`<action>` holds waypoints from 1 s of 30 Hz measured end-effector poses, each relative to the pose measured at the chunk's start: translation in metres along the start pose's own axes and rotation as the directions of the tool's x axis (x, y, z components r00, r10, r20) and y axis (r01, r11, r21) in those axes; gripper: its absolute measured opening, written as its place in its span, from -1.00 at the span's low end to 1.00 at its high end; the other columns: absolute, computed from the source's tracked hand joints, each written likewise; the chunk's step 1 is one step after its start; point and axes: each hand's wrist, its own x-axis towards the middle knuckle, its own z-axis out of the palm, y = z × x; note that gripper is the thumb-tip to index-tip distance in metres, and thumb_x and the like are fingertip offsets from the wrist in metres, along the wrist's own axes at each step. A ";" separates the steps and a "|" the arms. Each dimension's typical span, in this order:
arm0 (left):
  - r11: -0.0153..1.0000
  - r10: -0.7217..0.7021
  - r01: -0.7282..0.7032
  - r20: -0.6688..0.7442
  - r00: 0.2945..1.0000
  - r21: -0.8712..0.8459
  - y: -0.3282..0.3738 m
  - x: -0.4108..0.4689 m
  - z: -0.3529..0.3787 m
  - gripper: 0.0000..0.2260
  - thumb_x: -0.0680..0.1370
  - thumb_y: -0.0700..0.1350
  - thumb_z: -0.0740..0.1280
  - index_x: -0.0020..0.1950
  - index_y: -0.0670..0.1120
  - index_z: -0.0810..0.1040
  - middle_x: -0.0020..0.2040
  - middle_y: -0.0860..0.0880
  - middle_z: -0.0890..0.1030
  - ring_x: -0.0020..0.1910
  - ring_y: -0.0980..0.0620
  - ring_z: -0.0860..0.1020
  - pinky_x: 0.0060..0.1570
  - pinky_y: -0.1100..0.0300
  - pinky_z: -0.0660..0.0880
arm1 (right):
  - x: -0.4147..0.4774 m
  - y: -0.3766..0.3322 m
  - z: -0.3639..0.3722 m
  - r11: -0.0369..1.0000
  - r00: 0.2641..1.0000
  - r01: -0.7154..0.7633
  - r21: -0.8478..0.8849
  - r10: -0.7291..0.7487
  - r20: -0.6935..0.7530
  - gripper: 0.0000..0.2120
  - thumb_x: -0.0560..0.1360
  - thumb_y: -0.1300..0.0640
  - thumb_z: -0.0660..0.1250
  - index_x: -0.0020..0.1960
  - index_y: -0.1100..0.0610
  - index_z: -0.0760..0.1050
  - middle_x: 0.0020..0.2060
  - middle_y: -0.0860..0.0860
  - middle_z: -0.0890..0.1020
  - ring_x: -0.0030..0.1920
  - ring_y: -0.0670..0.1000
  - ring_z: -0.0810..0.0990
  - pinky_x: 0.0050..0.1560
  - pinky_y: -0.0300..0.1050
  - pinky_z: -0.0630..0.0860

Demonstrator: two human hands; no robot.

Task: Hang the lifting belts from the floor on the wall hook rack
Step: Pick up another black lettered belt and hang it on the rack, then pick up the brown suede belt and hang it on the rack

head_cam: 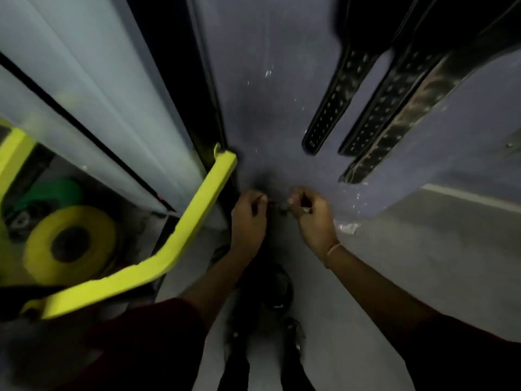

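Observation:
Three black lifting belts hang down the blue-grey wall at the upper right: a left belt (335,100), a middle belt (386,105), and a worn, scuffed right belt (406,119). The hook rack itself is out of view above. Low at the wall's foot, my left hand (248,218) and my right hand (313,215) are close together, both closed around a dark belt (277,207), which is blurred. The rest of it drops as a dark shape (277,286) between my forearms toward the floor.
A yellow-green metal frame (180,241) slants across the left, close to my left forearm. Behind it lie a yellow weight plate (70,244) and a green plate (48,193). A pale grey panel (84,88) stands at the left. My feet stand on the grey floor (423,263).

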 end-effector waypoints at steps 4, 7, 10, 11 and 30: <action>0.982 -0.174 0.168 0.064 0.983 0.089 -0.100 -0.044 0.031 -0.91 0.62 -0.24 0.27 -0.09 -0.15 0.51 -0.22 -0.01 0.51 -0.17 -0.01 0.50 -0.19 0.21 0.30 | -0.015 0.108 0.025 0.988 0.980 -0.119 -0.102 0.133 0.148 -0.83 0.56 0.29 0.35 0.10 0.37 0.56 -0.18 0.04 0.58 -0.17 -0.22 0.53 -0.20 -0.55 0.38; 0.952 -0.292 0.277 0.116 0.949 0.130 -0.174 -0.075 0.059 -0.90 0.63 -0.21 0.25 -0.05 -0.14 0.52 -0.19 -0.01 0.52 -0.17 0.00 0.52 -0.12 0.09 0.44 | -0.028 0.199 0.042 0.948 0.926 -0.281 -0.148 0.308 0.218 -0.83 0.57 0.27 0.33 0.14 0.28 0.57 -0.08 0.14 0.65 -0.08 0.00 0.59 -0.21 -0.50 0.42; 0.922 -0.378 0.351 0.191 0.906 0.162 -0.245 -0.099 0.090 -0.92 0.65 -0.21 0.24 -0.02 -0.08 0.48 -0.15 -0.02 0.54 -0.17 0.05 0.52 -0.12 0.09 0.46 | -0.042 0.287 0.061 0.908 0.884 -0.356 -0.220 0.404 0.237 -0.86 0.57 0.28 0.32 0.10 0.29 0.59 -0.11 0.16 0.64 -0.09 0.06 0.61 -0.24 -0.43 0.47; 0.912 -0.402 0.371 0.207 0.892 0.172 -0.269 -0.105 0.101 -0.92 0.65 -0.20 0.24 -0.02 -0.07 0.47 -0.13 -0.04 0.56 -0.15 0.02 0.54 -0.13 0.06 0.47 | -0.045 0.314 0.068 0.892 0.868 -0.384 -0.239 0.437 0.235 -0.86 0.57 0.30 0.32 0.09 0.31 0.59 -0.11 0.17 0.64 -0.09 0.05 0.60 -0.23 -0.44 0.48; 0.865 -0.386 0.073 0.567 0.728 0.496 -0.593 -0.136 0.247 -0.74 0.58 -0.21 0.22 0.25 -0.22 0.50 0.17 -0.20 0.55 0.18 -0.17 0.50 0.20 0.06 0.40 | -0.072 0.680 0.196 0.660 0.786 -0.281 -0.697 0.575 0.228 -0.73 0.54 0.34 0.22 0.21 0.26 0.55 0.14 0.26 0.57 0.25 0.30 0.42 0.14 0.08 0.39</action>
